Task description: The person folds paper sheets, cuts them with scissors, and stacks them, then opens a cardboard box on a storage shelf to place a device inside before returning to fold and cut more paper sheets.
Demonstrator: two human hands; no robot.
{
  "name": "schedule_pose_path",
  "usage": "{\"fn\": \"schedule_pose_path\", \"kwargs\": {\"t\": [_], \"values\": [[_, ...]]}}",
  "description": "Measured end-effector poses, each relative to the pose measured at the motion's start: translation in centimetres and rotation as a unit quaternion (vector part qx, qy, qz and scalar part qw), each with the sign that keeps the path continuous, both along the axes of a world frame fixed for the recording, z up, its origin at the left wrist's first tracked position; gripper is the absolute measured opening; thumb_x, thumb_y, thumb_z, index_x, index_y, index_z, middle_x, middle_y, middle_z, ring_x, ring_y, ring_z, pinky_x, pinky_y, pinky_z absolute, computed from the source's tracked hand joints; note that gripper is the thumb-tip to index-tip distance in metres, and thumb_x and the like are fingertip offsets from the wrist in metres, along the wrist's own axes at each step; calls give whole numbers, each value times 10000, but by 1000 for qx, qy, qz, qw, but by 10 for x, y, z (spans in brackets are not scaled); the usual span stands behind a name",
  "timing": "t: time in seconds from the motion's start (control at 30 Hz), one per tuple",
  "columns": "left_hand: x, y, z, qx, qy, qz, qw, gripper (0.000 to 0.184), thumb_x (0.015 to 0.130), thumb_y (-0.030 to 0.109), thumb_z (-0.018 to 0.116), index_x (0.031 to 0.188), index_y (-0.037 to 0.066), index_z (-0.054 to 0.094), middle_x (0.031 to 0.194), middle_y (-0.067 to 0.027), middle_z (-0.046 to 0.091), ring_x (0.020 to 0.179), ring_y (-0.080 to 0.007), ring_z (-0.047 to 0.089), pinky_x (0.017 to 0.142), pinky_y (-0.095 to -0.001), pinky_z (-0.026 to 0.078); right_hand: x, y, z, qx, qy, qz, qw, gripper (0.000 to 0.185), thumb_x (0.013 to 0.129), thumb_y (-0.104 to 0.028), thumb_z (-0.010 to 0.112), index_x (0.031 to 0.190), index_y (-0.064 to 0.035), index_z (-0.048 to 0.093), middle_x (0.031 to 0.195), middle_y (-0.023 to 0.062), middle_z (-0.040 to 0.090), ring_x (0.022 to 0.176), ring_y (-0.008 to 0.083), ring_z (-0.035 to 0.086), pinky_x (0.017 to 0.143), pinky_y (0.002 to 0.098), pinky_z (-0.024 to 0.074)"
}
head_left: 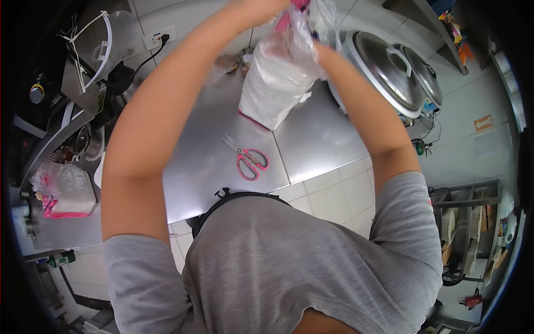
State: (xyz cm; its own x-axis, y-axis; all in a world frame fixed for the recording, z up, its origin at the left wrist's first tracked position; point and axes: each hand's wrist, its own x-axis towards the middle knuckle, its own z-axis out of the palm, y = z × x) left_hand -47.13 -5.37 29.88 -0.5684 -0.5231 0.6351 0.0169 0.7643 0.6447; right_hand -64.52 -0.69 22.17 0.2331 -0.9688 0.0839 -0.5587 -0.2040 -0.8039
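A tall clear plastic bag (278, 75) packed with white contents and edged in pink stands tilted on the steel table (194, 161). At its gathered top, along the upper frame edge, my left hand (270, 6) is closed on the bag, its fingers partly cut off. Crumpled plastic covers most of my right hand (321, 47), which grips the bag's top from the right side. Nearer to me lie scissors (248, 157) with pink and grey handles, blades apart, touched by neither hand.
Large lidded steel pots (389, 72) stand right of the bag. Another pink-edged plastic pack (69, 192) sits on the left counter. A black cable (153, 58) runs from a wall socket. A metal shelf rack (470, 228) is at the right.
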Motion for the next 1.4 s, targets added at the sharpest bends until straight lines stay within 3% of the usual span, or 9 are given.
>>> {"fn": "schedule_pose_path", "kwargs": {"t": [0.03, 0.27, 0.33, 0.47, 0.63, 0.87, 1.07, 1.17, 1.4], "values": [[19, 3, -4, -25, 27, -2, 999, 278, 759, -24, 526, 997, -28, 669, 1143, -137, 613, 860, -209, 643, 799, -284, 495, -6, 11, 30, -105, 389, 28, 915, 301, 920, -243, 557, 1110, -14, 604, 1000, 130, 635, 993, 304, 593, 907, 376, 451], [218, 69, -144, 253, -69, 70, 963, 250, 904, 47, 538, 1139, 29, 623, 1040, -24, 660, 883, -108, 607, 791, -236, 473, 65, 128, 48, -524, -28, -247, 815, 165, 897, -2, 523, 1029, 42, 612, 956, 124, 657, 862, 171, 622, 802, 276, 484], [271, 96, -227, 339, -67, 145, 927, 253, 904, 78, 541, 1137, 21, 622, 1028, -47, 659, 863, -110, 606, 768, -242, 470, 95, 156, -30, -429, 68, -151, 888, 236, 757, -68, 688, 982, -27, 625, 835, 91, 660, 776, 250, 639, 713, 317, 501], [330, 160, -315, 503, -73, 173, 843, 263, 857, -5, 549, 1101, 32, 638, 975, -37, 661, 854, -128, 614, 750, -247, 484, 152, 189, -215, -52, 271, -138, 951, 695, 733, -302, 750, 1306, -38, 459, 1390, 259, 357, 1292, 439, 328, 1052, 506, 285], [341, 166, -245, 422, -141, 70, 893, 250, 862, 83, 621, 1110, 55, 634, 1072, -46, 637, 986, -151, 592, 846, -287, 466, 213, 166, -270, -46, 278, -141, 949, 847, 745, -303, 729, 1409, 17, 312, 1480, 270, 235, 1387, 424, 186, 1086, 526, 189], [362, 210, -29, 182, 199, -284, 920, 218, 904, 211, 518, 1025, 71, 633, 1000, -109, 647, 933, -245, 602, 768, -362, 497, 222, 79, -294, -136, 329, -221, 908, 589, 811, -233, 667, 1320, -35, 446, 1405, 218, 386, 1334, 365, 311, 1069, 462, 249], [404, 255, 45, 158, 67, 57, 983, 197, 941, 313, 464, 1029, 213, 610, 1013, 2, 650, 780, -142, 578, 654, -266, 483, 269, 170, -55, -184, -262, -163, 933, 342, 821, -113, 672, 1143, -24, 599, 969, 74, 624, 865, 129, 591, 792, 267, 465], [386, 236, 28, 122, 153, -133, 972, 215, 944, 308, 467, 1073, 197, 598, 1034, 8, 643, 816, -147, 583, 688, -267, 480, 273, 245, 19, -406, -423, 85, 806, 279, 815, -103, 698, 1087, -111, 637, 982, 19, 613, 862, 97, 592, 665, 283, 515], [315, 214, 10, 35, 219, -289, 931, 219, 953, 304, 459, 1062, 166, 589, 1006, -5, 627, 826, -154, 583, 678, -268, 484, 276, 297, 52, -555, -316, 99, 763, 298, 810, -96, 691, 1099, -85, 619, 1000, 53, 607, 873, 124, 588, 680, 291, 508]]}}
